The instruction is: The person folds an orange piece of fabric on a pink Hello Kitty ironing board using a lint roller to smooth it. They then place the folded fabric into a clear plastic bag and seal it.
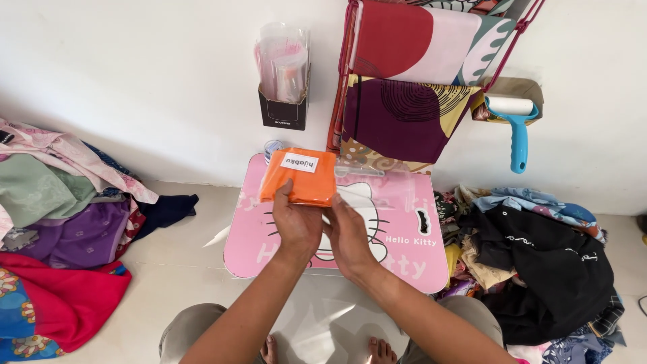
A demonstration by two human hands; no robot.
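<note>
Orange cloth, folded flat inside a clear plastic sleeve, sits in my grip just above the middle of the frame: this orange packet (pixel 299 176) carries a small white label near its top edge. My left hand (pixel 295 221) closes on its lower left corner, thumb on top and fingers curled beneath. My right hand (pixel 347 232) lies just beside it, fingertips touching the packet's lower right edge; whether it truly pinches, I cannot tell.

Under both hands stands a small pink table (pixel 404 259) printed with a cartoon cat, the packet held over its far left part. At the table's far edge lies a clear plastic bag (pixel 377 178).

On the white wall above, a black holder (pixel 283 111) keeps a bundle of clear bags, patterned fabrics (pixel 404 81) hang from a pink rack at the top centre, and a blue lint roller (pixel 515 128) hangs upper right. Heaps of mixed clothes (pixel 60 229) fill the left side, and a dark pile (pixel 552 263) fills the right.
</note>
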